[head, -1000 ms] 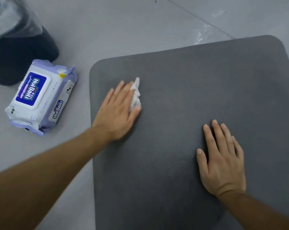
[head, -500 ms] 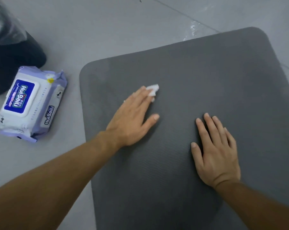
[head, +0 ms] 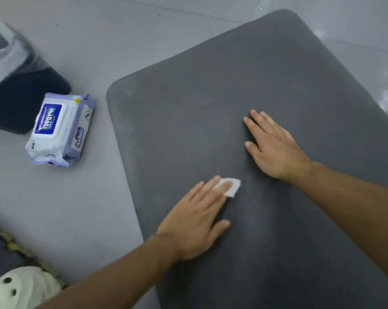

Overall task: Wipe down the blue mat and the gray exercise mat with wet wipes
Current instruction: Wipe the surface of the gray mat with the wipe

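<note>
Pressing the wet wipe [head: 232, 188] under straight fingers, left hand [head: 195, 221] lies on the gray exercise mat [head: 211, 85] at 7 o'clock from right hand [head: 275, 148], which rests flat, fingers extended, holding nothing.

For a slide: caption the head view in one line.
Left hand presses a white wipe onto the gray exercise mat; right hand rests flat beside it.

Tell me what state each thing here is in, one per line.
gray exercise mat: lying flat on the floor.
wet wipe: folded, pressed on the mat.
left hand: flat, fingers pressing the wipe.
right hand: flat on the mat, empty.
wipes pack: lid closed, on the floor.
black bin: lined with a plastic bag.
</note>
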